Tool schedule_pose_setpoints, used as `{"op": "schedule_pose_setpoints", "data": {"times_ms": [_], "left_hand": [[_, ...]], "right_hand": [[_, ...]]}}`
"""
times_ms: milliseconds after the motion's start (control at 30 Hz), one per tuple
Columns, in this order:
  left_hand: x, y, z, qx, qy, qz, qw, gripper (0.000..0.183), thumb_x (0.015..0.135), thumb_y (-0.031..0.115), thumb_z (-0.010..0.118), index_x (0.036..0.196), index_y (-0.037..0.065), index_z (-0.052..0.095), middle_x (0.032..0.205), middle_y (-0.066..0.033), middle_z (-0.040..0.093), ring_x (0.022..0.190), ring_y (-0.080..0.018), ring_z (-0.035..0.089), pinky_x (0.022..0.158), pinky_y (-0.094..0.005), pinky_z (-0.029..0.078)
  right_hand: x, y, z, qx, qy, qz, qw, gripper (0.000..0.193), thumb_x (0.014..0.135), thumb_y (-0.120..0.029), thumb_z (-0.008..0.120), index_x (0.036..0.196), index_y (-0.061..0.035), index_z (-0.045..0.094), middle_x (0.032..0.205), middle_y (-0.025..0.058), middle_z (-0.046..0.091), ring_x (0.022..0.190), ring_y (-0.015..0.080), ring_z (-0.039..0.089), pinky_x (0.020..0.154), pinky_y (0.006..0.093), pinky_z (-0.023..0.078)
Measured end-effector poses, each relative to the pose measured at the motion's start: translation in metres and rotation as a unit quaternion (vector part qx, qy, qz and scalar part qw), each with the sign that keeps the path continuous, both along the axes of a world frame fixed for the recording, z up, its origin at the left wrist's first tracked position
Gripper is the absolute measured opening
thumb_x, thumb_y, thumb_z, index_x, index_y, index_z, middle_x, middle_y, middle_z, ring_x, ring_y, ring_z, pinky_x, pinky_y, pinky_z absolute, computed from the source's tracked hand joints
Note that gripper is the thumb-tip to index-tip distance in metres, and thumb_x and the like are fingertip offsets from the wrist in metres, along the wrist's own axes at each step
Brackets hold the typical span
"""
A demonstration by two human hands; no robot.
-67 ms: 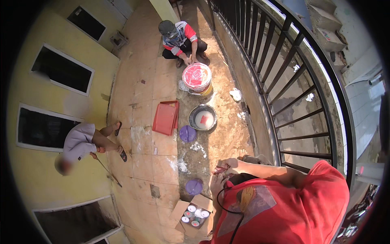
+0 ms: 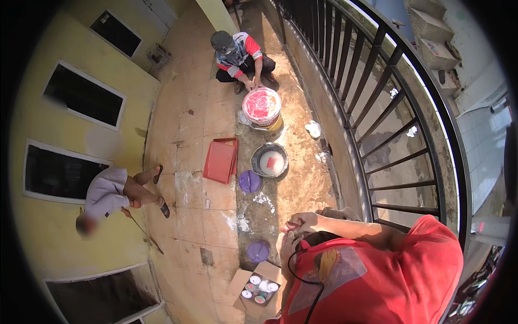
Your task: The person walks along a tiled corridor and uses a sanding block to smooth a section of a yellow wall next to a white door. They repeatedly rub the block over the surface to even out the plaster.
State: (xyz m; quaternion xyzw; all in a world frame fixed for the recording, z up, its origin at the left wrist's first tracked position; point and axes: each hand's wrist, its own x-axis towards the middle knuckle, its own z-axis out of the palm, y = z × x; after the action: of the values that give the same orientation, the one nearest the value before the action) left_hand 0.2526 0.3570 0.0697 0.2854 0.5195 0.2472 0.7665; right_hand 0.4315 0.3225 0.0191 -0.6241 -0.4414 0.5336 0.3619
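1. While the right hand bends its fingers closed about a small red piece, the left hand meets it from below with fingers curled in; how firmly the left one grips cannot be told.
2. Held over the floor, just past the chest, the small red piece seems to run slantwise, lower left to upper right; fingers cover much of it, so which end leads is unclear.
3. Printed on the red shirt is a picture, with a black cord across it.
4. Beside the left forearm, an opened cardboard box holds round cans, mostly white-topped, their markings too small to read. A purple disc lies near it.
5. Farther out, another purple disc sits against a dark bucket of white liquid; red trays lie stacked to the left.
6. Beyond stands a lidded bucket, red and white on top, its side printing illegible; a crouching co-worker has both hands at its lid.
7. By the yellow wall, another person bends with a long stick.
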Motion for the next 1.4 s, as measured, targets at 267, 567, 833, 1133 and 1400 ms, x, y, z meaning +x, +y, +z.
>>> {"op": "schedule_pose_setpoints", "data": {"times_ms": [267,567,833,1133,1400], "left_hand": [[0.006,0.083,-0.041,0.175,0.091,0.043,0.979,0.027,0.097,0.017,0.078,0.086,0.010,0.055,0.078,0.0029,0.059,0.063,-0.0110,0.055,0.054,-0.0270,0.046],[-0.085,0.119,-0.149,0.184,0.471,-0.249,0.826,0.046,0.102,0.036,0.064,0.126,-0.003,0.067,0.103,-0.0214,0.077,0.082,-0.0337,0.075,0.074,-0.0461,0.060],[-0.023,0.200,-0.153,0.129,0.560,-0.392,0.718,0.047,0.092,0.041,0.075,0.113,-0.001,0.072,0.106,-0.0236,0.077,0.097,-0.0400,0.074,0.086,-0.0497,0.058],[0.026,0.363,-0.151,0.179,0.460,-0.044,0.868,0.051,0.088,0.034,0.081,0.112,-0.009,0.069,0.100,-0.0254,0.076,0.090,-0.0390,0.074,0.083,-0.0509,0.057],[0.009,0.338,-0.162,0.066,0.498,0.056,0.863,0.035,0.091,0.019,0.078,0.113,-0.006,0.067,0.101,-0.0156,0.076,0.083,-0.0257,0.072,0.071,-0.0424,0.059]], "right_hand": [[0.104,0.034,-0.022,-0.076,0.111,-0.072,0.988,0.037,0.083,-0.030,0.086,0.107,-0.0033,0.074,0.077,0.0020,0.070,0.070,0.0111,0.064,0.063,0.0311,0.051],[0.230,0.072,-0.018,-0.212,-0.054,-0.274,0.937,0.020,0.090,-0.021,0.076,0.094,-0.0011,0.073,0.081,0.0103,0.075,0.072,0.0190,0.074,0.068,0.0378,0.058],[0.306,-0.005,-0.142,-0.322,0.036,-0.580,0.747,0.011,0.093,-0.012,0.069,0.086,-0.0032,0.069,0.067,0.0100,0.065,0.053,0.0217,0.062,0.047,0.0381,0.048],[0.302,-0.010,-0.153,-0.500,-0.245,-0.424,0.714,0.028,0.091,-0.025,0.065,0.085,-0.0010,0.078,0.085,0.0162,0.077,0.074,0.0345,0.077,0.073,0.0519,0.061],[0.441,0.130,-0.222,-0.403,-0.236,-0.319,0.825,0.030,0.078,-0.030,0.070,0.080,-0.0010,0.076,0.077,0.0229,0.074,0.078,0.0401,0.076,0.068,0.0468,0.058]]}}
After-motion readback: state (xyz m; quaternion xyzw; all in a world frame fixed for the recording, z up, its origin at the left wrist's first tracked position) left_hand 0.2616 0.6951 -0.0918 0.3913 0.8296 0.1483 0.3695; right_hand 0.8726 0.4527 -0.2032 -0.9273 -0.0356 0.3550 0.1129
